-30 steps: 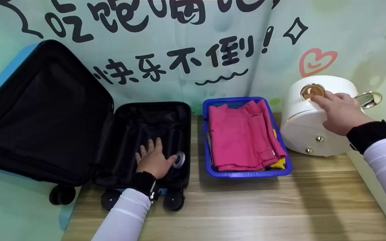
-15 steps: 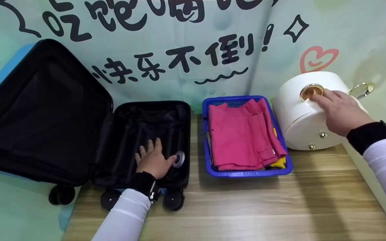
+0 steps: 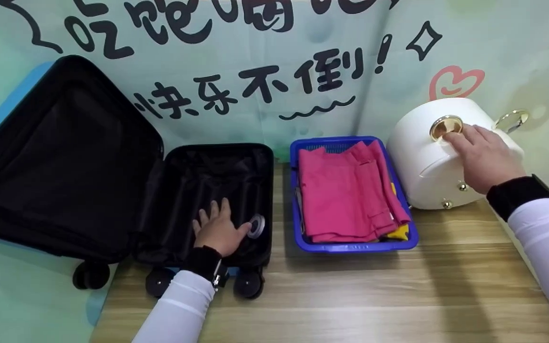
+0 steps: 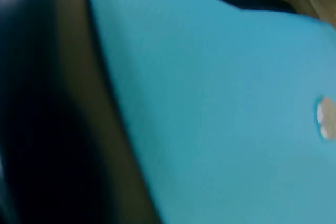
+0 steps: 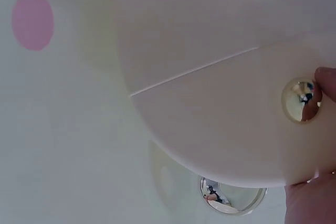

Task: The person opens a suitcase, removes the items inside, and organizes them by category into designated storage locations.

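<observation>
My left hand [image 3: 219, 228] lies palm down with spread fingers inside the base of an open black-lined suitcase [image 3: 203, 164]. Its thumb is beside a grey round, ring-like piece [image 3: 256, 226]. The left wrist view is filled by the suitcase's blue shell [image 4: 210, 103]; the hand does not show there. At the far right my right hand [image 3: 491, 157] grips a white round box [image 3: 422, 147], fingers over its top near a gold disc [image 3: 446, 127]. In the right wrist view a digit touches a gold knob [image 5: 303, 100] on the box's flat face.
A blue basket [image 3: 355, 247] holding a folded pink cloth [image 3: 339, 195] and something yellow stands between suitcase and box. The suitcase lid [image 3: 65, 171] leans open at left. A lettered backdrop [image 3: 236, 124] rises behind the wood-grain surface [image 3: 350, 295].
The white box has shifted left and back and tilted, its gold ring handle moving left, with my right hand staying on it. My left hand and the basket have kept their places.
</observation>
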`<state>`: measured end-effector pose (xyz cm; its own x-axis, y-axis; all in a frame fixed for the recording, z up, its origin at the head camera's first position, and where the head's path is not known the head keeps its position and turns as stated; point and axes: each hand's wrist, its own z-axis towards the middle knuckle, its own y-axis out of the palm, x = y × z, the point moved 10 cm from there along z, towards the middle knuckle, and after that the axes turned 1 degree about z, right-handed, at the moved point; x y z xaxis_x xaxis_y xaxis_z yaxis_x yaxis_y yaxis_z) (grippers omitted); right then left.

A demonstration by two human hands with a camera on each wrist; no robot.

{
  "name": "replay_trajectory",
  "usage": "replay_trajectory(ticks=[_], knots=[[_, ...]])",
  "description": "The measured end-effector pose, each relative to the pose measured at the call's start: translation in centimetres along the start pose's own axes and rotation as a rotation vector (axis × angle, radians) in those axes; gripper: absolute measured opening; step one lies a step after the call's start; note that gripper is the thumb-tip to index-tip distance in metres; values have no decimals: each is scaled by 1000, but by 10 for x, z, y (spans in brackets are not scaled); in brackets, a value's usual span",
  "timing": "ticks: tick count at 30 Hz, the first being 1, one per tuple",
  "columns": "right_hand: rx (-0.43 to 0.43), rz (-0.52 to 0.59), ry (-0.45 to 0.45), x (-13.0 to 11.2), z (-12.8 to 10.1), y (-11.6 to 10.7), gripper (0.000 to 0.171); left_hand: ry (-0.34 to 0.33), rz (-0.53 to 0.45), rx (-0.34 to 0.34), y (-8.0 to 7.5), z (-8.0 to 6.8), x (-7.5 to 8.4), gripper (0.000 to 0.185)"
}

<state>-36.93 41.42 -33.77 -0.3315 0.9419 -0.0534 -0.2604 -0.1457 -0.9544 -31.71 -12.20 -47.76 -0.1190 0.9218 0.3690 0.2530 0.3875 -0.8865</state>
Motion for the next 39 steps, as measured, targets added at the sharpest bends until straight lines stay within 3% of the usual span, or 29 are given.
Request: replay_trajectory(ticks=[3, 6, 10, 13, 18, 23, 39], knots=[[11, 41, 93, 9, -10, 4, 79, -2, 0, 4, -1, 0, -3, 99], [66, 139, 288, 26, -27, 6, 79, -6, 1, 11, -3, 0, -6, 99], [260, 266, 582, 49, -56, 2, 74, -9, -3, 16, -5, 1, -9, 98], [350, 332, 709, 58, -71, 4, 60, -17, -10, 12, -7, 0, -12, 98], [252, 432, 743, 65, -75, 17, 33, -27, -15, 6, -8, 0, -16, 98], [163, 472, 756, 69, -78, 24, 28, -28, -16, 1, -8, -1, -21, 98], [177, 434, 742, 54, -84, 21, 26, -65, -26, 0, -8, -1, -41, 100]])
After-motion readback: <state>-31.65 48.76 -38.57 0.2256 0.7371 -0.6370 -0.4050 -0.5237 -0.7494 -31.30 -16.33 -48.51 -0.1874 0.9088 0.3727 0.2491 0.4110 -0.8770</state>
